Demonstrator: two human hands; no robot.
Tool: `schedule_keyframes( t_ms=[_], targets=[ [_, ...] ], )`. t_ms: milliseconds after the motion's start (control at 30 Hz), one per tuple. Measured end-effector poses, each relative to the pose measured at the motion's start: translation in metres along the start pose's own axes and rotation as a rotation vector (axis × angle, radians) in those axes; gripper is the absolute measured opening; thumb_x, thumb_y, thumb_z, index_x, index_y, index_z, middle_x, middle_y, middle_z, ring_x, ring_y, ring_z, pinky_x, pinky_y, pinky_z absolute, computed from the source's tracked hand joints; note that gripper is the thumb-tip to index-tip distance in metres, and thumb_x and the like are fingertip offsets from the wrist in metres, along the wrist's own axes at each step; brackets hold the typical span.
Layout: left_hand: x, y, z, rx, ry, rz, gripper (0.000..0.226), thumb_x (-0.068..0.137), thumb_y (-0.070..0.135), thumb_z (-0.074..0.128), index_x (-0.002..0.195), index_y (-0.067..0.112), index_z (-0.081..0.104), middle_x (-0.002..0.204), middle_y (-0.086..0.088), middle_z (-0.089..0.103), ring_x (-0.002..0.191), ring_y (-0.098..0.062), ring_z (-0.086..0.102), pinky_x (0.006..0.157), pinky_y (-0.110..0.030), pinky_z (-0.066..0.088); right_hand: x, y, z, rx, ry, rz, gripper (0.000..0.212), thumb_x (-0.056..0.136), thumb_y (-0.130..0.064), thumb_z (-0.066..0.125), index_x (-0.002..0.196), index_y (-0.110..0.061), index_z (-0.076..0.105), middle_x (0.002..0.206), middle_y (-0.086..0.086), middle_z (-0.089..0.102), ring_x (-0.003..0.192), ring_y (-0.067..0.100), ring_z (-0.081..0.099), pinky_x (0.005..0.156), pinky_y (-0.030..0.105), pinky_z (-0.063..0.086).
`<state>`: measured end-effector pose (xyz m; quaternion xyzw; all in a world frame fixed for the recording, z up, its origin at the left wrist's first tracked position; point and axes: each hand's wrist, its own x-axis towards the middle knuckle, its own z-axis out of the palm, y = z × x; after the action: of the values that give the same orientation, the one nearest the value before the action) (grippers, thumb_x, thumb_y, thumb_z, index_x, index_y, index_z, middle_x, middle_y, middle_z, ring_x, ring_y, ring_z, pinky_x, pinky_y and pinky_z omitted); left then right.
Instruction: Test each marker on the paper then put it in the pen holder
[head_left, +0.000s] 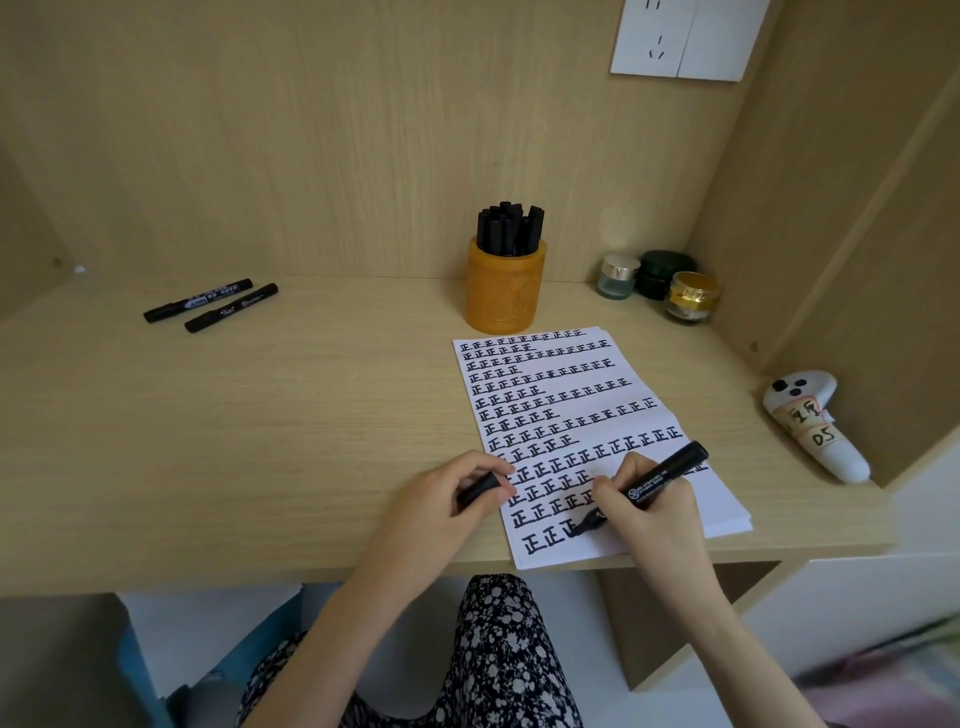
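A white paper (722, 499) covered in rows of black characters lies on the wooden desk, right of centre. My right hand (649, 514) grips a black marker (660, 475), tip down on the sheet's lowest row. My left hand (447, 493) rests at the paper's left edge, closed around the marker's black cap (478, 489). Behind the paper stands an orange pen holder (505, 291) with several black markers in it. Two more black markers (197, 300) (231, 308) lie side by side at the far left of the desk.
Three small jars (617, 275) (658, 273) (692, 297) stand in the back right corner. A white controller (810, 421) with taped labels lies at the right, by the side panel. A wall socket (685, 36) sits high on the back panel. The desk's front edge (260, 577) runs below my hands.
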<state>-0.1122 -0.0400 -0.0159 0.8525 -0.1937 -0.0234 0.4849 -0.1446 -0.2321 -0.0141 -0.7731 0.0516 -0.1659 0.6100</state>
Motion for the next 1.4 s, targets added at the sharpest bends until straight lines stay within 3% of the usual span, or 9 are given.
schedule_keyframes(
  t_ms=[500,700,933,1400],
  targets=[
    [0.0012,-0.0031,0.0006,0.009,0.0,0.001,0.02,0.088,0.027,0.059,0.107,0.029,0.062,0.097,0.02,0.068,0.069,0.02,0.051,0.059,0.0,0.035,-0.0004,-0.0006,0.0001,0.012,-0.002,-0.007,0.037,0.085,0.008,0.058,0.056,-0.006,0.039,0.037,-0.012,0.044,0.04,-0.003,0.047,0.046,0.008,0.031],
    [0.0007,-0.0027,0.0006,0.002,0.005,-0.004,0.019,0.088,0.027,0.06,0.107,0.03,0.062,0.097,0.02,0.068,0.07,0.019,0.052,0.06,0.0,0.035,0.0053,0.005,-0.0055,-0.029,0.042,-0.016,0.04,0.083,0.008,0.058,0.055,-0.01,0.036,0.042,-0.012,0.031,0.042,0.002,0.027,0.043,0.014,0.024],
    [0.0,-0.0016,0.0004,0.015,0.001,-0.002,0.021,0.088,0.026,0.06,0.109,0.028,0.062,0.096,0.02,0.066,0.069,0.022,0.05,0.061,0.002,0.036,0.0046,0.0052,-0.0066,-0.03,0.056,-0.022,0.038,0.082,0.008,0.058,0.056,-0.01,0.037,0.044,-0.011,0.029,0.043,0.004,0.025,0.043,0.014,0.023],
    [-0.0003,-0.0015,-0.0001,0.016,0.007,0.01,0.019,0.088,0.024,0.06,0.106,0.027,0.064,0.094,0.019,0.067,0.063,0.021,0.049,0.058,0.001,0.034,0.0034,0.0078,-0.0028,0.006,0.051,-0.012,0.035,0.085,0.0,0.063,0.057,-0.007,0.044,0.042,-0.011,0.045,0.045,0.001,0.038,0.048,0.012,0.032]
  ],
)
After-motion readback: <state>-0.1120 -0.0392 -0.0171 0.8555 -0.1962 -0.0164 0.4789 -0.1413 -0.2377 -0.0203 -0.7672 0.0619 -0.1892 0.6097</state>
